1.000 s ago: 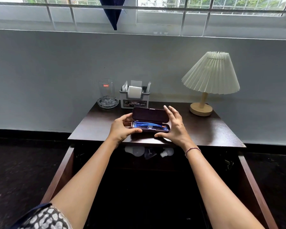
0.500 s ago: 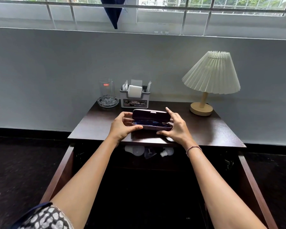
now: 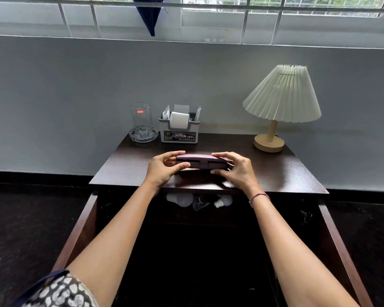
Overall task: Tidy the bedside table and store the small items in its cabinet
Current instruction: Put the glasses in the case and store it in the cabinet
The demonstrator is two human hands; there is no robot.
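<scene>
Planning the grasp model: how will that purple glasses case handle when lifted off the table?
The glasses case looks like a rigid hard shell, so probably stiff, not floppy. Flat and oblong, it seems unlikely to roll. Its smooth surface may be slippery; left hand and right hand grip its ends.

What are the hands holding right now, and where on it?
Both hands hold the purple glasses case by its ends: left hand on its left end, right hand on its right end.

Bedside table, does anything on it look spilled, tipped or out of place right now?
Nothing stands out. The glass, organizer and lamp stand upright at the back; both hands hold the glasses case, nearly shut.
</scene>
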